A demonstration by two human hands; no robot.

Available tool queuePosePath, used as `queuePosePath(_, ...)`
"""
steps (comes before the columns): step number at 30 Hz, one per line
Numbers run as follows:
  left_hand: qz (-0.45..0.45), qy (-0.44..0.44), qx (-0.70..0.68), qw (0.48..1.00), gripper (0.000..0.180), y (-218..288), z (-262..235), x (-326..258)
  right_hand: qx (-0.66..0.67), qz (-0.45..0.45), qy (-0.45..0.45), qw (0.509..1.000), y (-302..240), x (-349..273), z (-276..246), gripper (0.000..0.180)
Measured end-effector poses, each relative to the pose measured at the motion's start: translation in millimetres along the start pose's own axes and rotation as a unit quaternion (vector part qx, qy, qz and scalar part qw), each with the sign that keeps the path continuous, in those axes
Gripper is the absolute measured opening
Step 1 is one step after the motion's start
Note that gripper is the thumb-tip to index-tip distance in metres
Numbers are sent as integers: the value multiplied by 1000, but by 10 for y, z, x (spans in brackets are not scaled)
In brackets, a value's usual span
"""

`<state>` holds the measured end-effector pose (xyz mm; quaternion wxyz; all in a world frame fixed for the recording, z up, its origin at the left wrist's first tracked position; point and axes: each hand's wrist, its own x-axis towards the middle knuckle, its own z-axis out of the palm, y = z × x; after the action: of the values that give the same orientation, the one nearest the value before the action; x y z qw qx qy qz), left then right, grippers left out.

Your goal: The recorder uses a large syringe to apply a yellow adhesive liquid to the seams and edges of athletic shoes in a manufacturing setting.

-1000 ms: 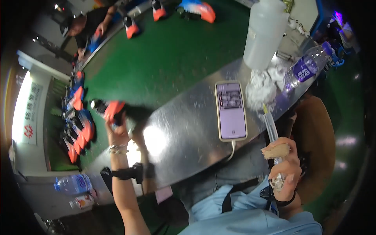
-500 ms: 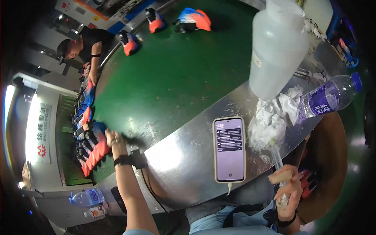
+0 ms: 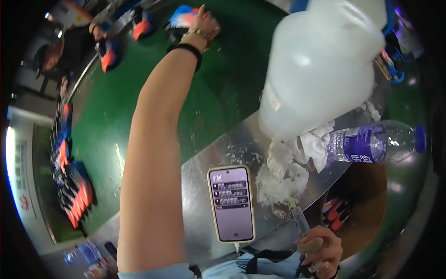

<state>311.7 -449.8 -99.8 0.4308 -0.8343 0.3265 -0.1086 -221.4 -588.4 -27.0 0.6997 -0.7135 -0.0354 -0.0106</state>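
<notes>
Overlapping an orange-and-blue shoe at the top of the frame, the left hand points one finger up; whether it grips, I cannot tell. At lower right, the right hand holds a clear syringe-like tube and a tan block, near crumpled white tissue on the worktop.

The phone lies on the table, left of the syringe (which has tissues behind it).

Text glows on the phone, white characters cross the purple bottle label, a red emblem marks the wall sign!
</notes>
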Motion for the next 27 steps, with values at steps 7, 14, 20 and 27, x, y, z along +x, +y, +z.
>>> queuePosePath(7, -33, 372, 79, 924, 40, -434, 291, -1179, -81, -109, -14, 991, 14, -103, 27, 48)
queuePosePath(14, -319, 256, -421, 809, 45, -886, -1204, -4039, -88, -78, 128, 985, 184, -328, 307, 45)
queuePosePath(20, -388, 232, -518, 726, 35, -122, -1609, -5597, -103, -175, 102, 974, 422, -434, 369, 41)
queuePosePath(27, -195, 453, -698, 519, 55, 390, -1410, -5969, 49, -164, 61, 983, 67, -447, 866, 47)
